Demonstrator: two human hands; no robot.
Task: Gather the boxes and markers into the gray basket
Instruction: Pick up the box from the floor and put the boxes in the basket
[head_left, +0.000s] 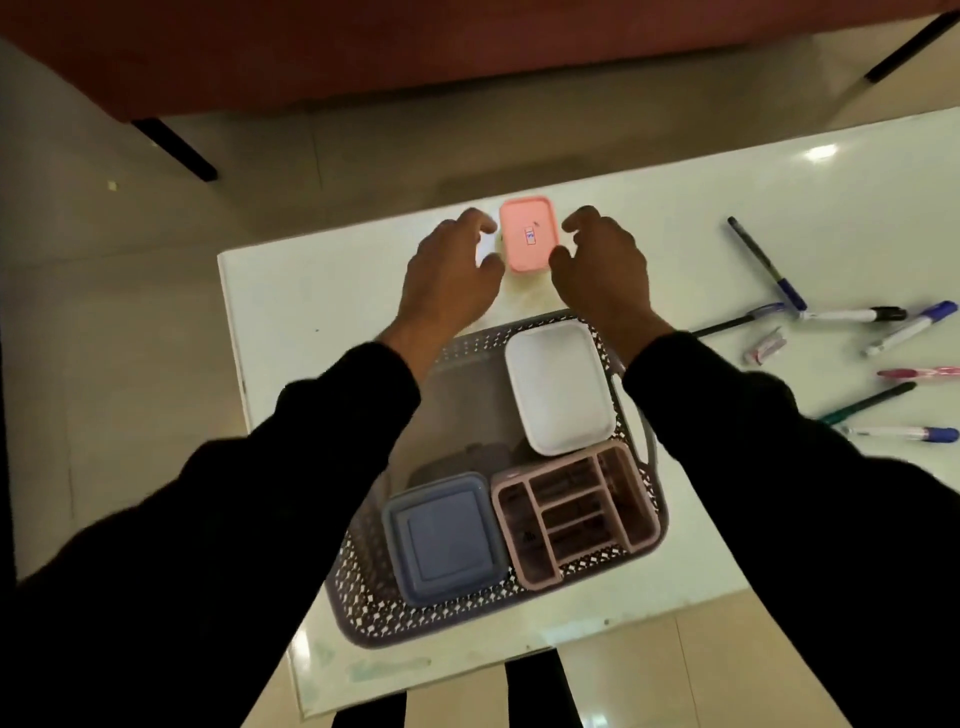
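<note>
Both hands flank the small pink-lidded rectangular plastic box (529, 234) at the far edge of the white glossy table (675, 208). The left hand (451, 275) and right hand (602, 265) have their fingers curved inward beside its long sides; whether they already touch it I cannot tell, and neither has clearly closed on it.

The box looks light and rigid, with a smooth lid that may slip, so a hold on the two long side walls below the lid rim seems safest.

Just nearer the person sits the gray perforated plastic basket (363, 597), already holding a white lidded box (558, 387), a blue lidded box (444, 538) and a pink compartmented organiser (574, 514). There is bare floor left in its left half.

The scattered markers and pens (852, 315) lie well apart to the right, still on the table.
</note>
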